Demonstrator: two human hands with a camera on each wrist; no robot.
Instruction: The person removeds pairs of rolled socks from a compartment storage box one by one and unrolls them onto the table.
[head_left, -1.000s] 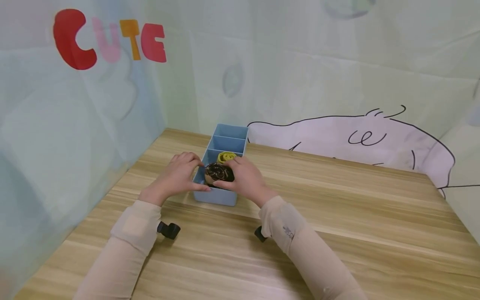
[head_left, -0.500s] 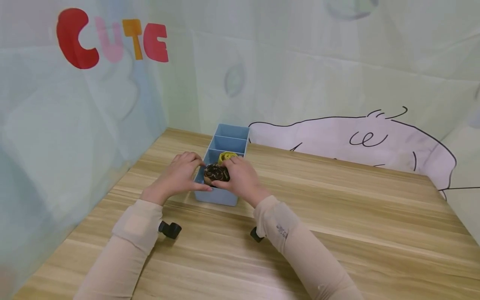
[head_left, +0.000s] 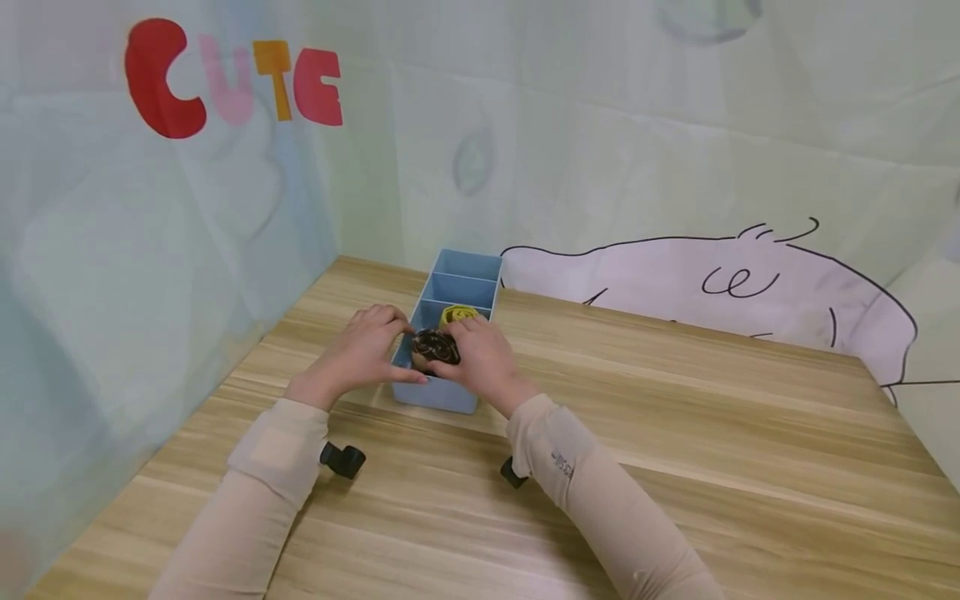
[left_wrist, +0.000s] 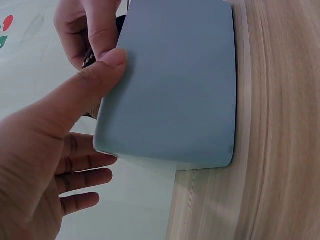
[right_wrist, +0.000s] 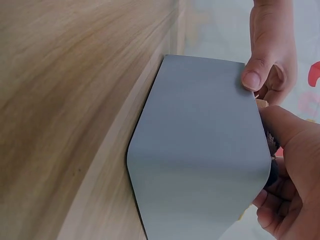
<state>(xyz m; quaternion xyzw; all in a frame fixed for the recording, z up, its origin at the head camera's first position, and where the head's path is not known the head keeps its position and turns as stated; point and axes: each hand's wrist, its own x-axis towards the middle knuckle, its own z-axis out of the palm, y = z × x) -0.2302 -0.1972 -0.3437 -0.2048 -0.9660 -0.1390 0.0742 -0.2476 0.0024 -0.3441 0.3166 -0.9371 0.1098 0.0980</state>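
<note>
A light blue divided box (head_left: 435, 395) stands lengthwise on the table. In its near end sits a rolled dark cloth (head_left: 433, 345) with a tan swirl pattern, and my right hand (head_left: 486, 358) pinches it between thumb and fingers. My left hand (head_left: 360, 352) holds the box's near left corner; its thumb lies on the front rim and the fingers reach along the left side. Behind the dark roll is a yellow rolled cloth (head_left: 457, 314), partly hidden by the right fingers. Both wrist views mostly show the box's outer wall (left_wrist: 172, 85), which hides the lower part of the roll.
The wooden table (head_left: 675, 433) extends right and towards me. Printed curtains (head_left: 600, 150) border its left and far edges. Farther back, the box has compartments (head_left: 461, 289) split by thin dividers. A black wrist camera (head_left: 345, 460) sticks out below the left wrist.
The right hand has shifted slightly left with its fingers on the dark roll. The left hand stays at the box corner. The whole head view drifts slightly.
</note>
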